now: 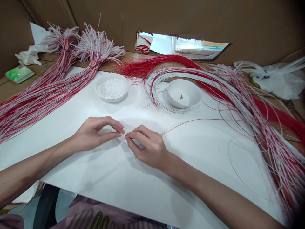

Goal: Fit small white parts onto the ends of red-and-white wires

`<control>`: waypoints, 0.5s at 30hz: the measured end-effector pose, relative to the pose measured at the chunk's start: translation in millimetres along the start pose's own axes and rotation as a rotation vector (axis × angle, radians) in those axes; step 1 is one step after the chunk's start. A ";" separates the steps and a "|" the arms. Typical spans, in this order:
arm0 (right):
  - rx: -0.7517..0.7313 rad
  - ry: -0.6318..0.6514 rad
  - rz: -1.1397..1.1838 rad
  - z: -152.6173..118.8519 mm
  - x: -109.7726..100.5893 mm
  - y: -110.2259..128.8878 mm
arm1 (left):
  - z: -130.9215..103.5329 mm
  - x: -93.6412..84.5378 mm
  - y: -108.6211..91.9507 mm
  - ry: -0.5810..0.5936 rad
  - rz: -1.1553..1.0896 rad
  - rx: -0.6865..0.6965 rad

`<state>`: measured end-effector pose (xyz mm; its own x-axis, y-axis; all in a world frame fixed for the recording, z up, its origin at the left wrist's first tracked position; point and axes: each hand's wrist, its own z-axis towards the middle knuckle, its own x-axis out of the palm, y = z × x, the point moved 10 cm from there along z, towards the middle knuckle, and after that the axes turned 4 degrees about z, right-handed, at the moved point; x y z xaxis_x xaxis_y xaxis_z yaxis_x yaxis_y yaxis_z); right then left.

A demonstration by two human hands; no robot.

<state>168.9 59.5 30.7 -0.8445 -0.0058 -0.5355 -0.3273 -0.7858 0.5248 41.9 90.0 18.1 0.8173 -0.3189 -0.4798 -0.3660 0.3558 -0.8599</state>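
Red thin wire (179,124) runs from the right, its tip pointing left, between the two hands over the white table (147,197). The right hand (149,145) pinches it. The left hand (97,133) pinches a tiny white bit at the tip. One bowl (111,88) has white bits; the other bowl (184,93) has a small dark speck.

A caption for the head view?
Right hand holding a thin red strand close to left hand, above white tabletop.
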 end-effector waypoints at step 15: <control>-0.009 0.003 -0.041 -3.8 1.2 -3.0 | -3.0 -2.3 -12.6 -0.039 0.212 0.172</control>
<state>170.5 59.5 26.0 -0.8291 0.0249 -0.5585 -0.3580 -0.7910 0.4961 43.3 83.6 29.5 0.7484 -0.1886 -0.6359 -0.4521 0.5563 -0.6972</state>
